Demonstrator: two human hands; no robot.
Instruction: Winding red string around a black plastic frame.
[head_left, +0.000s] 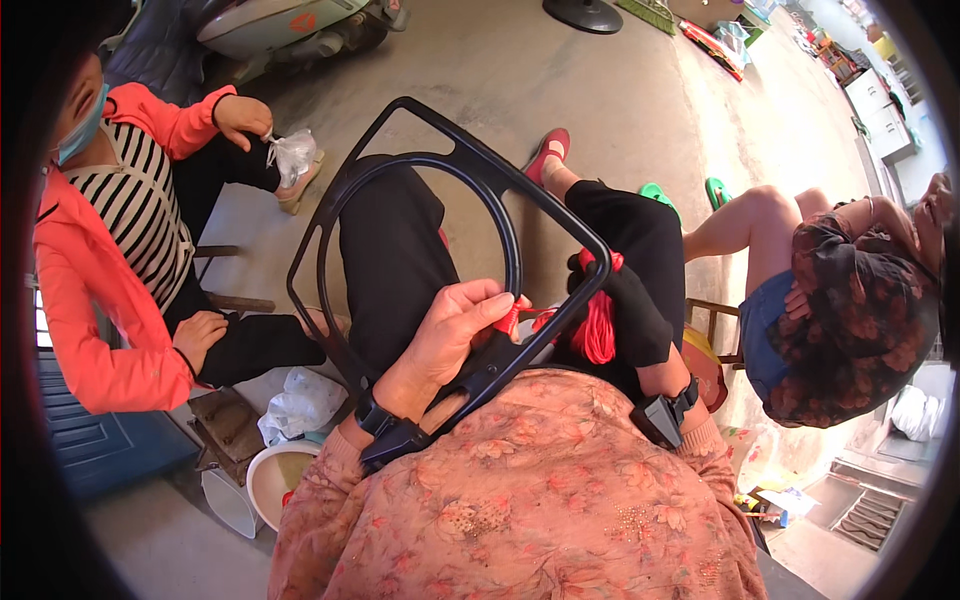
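Observation:
A dark, rounded-square frame with a ring inside it (511,235) rests across my lap, tilted. Red cord (512,318) is wound at the ring's near right side. My left hand (447,335) is closed there, thumb and forefinger pinching that cord against the ring. My right hand (632,312) wears a black glove and is curled by the frame's right bar. It grips a hank of red cord (595,328), which hangs below its fingers. More red shows at the gloved fingertips; its exact form is unclear. The gloved palm is hidden.
On the left sits a person in a coral jacket (95,300) holding a clear plastic bag (293,155). Another person in a dark floral top (850,310) sits at right. A white bucket (262,478) stands at lower left, a scooter (280,25) behind, green slippers (716,192) ahead.

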